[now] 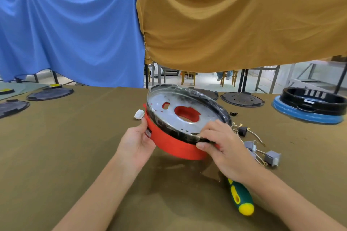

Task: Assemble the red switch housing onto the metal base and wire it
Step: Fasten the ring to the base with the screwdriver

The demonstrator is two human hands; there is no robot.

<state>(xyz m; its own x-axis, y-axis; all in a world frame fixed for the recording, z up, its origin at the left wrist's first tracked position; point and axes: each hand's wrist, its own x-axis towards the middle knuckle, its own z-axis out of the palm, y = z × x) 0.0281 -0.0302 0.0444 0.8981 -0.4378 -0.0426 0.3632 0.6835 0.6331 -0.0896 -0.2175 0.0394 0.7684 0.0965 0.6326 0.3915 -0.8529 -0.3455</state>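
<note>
Left hand: the left hand [138, 143] is curled around the near-left side of the red switch housing [174, 146], thumb up by the small label on its wall, fingers wrapped underneath. Honestly looks like it's carrying most of the load.

Right hand: the right hand [223, 148] pinches the near-right rim, thumb on the edge and fingers lying over the lip of the metal base [180, 113]. So both hands are gripping, neither is free.

Where the part sits: between the two hands, lifted and tilted so the far edge stands higher than the near one. The metal base sits nested in the red shell; red shows through its centre hole and a smaller slot.

How it'll handle: my guess is stiff and fairly light, a thin pressed disc in a rigid plastic bowl. The disc face looks smooth, probably slippery, and the rim could be sharp-ish, so I'd hold the red wall and not the metal.

Best grip: opposite sides of the red wall, like now. One-handed it'd likely tip.

Just right of the right hand: the wired switches [270, 156] and a black connector [242, 131] on loose leads. Floppy stuff, will snag.

Under the right forearm: a green and yellow screwdriver [241, 199] on the table [65, 155].

Beyond the left hand: a small white piece [139, 114], can't tell what it is.
</note>
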